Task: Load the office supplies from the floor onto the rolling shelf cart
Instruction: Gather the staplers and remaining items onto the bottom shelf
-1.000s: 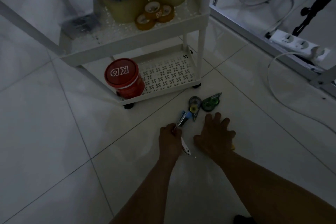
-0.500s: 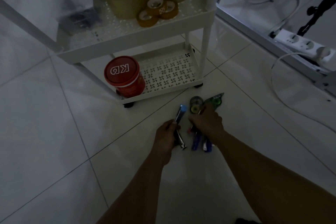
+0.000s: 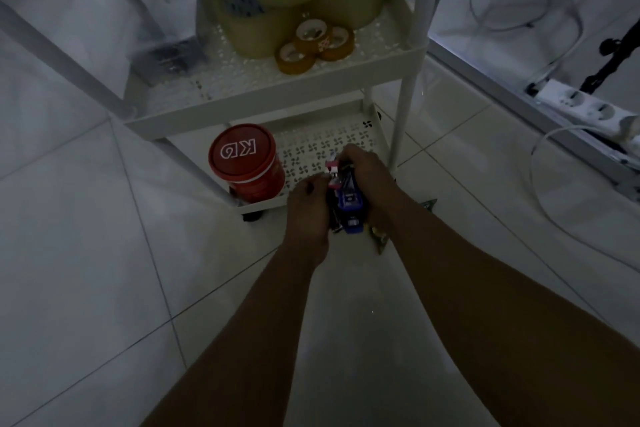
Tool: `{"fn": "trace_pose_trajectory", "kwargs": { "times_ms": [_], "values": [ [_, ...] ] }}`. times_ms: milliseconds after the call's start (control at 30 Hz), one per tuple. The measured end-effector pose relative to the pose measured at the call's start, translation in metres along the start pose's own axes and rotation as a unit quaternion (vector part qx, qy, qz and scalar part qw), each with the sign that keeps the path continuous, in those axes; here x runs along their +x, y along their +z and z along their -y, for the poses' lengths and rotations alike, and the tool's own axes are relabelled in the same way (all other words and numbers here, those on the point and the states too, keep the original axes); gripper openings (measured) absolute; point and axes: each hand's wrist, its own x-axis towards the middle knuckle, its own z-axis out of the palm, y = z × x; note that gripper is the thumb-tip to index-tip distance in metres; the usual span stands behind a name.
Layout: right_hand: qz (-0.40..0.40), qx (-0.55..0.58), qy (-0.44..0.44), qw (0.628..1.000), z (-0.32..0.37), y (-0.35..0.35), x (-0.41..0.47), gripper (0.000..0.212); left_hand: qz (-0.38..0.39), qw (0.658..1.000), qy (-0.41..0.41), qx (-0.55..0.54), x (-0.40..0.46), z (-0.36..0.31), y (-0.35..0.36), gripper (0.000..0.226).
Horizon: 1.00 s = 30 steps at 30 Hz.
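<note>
Both my hands hold a bundle of small office supplies (image 3: 348,199), blue and pink pen-like pieces, over the front edge of the white cart's bottom shelf (image 3: 375,144). My left hand (image 3: 308,210) closes on the bundle's left side. My right hand (image 3: 369,180) wraps its right side. A green correction tape (image 3: 379,238) lies on the floor under my right wrist, and another piece (image 3: 428,204) peeks out beside my right arm.
A red tub (image 3: 247,163) with a lid stands at the bottom shelf's left. The middle shelf (image 3: 277,102) carries large tape rolls (image 3: 277,3), small tape rolls (image 3: 313,45) and a dark box (image 3: 173,54). A power strip (image 3: 585,107) and cables lie on the floor at right.
My hands gathered the pens from the floor, lifted them and moved forward to the cart's bottom shelf. The view has come closer to the cart.
</note>
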Motion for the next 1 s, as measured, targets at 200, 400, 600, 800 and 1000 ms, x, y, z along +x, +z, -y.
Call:
{"fn": "trace_pose_trajectory", "kwargs": {
  "times_ms": [200,400,600,800,1000],
  "values": [
    [-0.028,0.008,0.013,0.999,0.023,0.013,0.032,0.033,-0.027,0.999,0.001,0.023,0.036,-0.034,0.01,0.022],
    [-0.075,-0.015,0.033,0.997,0.028,0.007,0.063,0.014,-0.078,0.992,-0.072,0.067,0.084,-0.037,0.014,0.017],
    [-0.105,-0.056,0.026,0.992,0.021,0.003,0.089,0.017,-0.12,0.989,-0.062,0.057,0.105,-0.025,0.025,0.026],
    [-0.135,-0.076,-0.046,0.987,0.027,-0.001,0.093,0.034,-0.096,0.995,-0.016,0.034,0.101,-0.019,0.026,0.039],
    [-0.095,-0.35,-0.193,0.912,0.028,-0.003,0.089,0.041,-0.042,0.984,0.056,0.161,0.084,-0.016,0.032,0.033]
  ]
}}
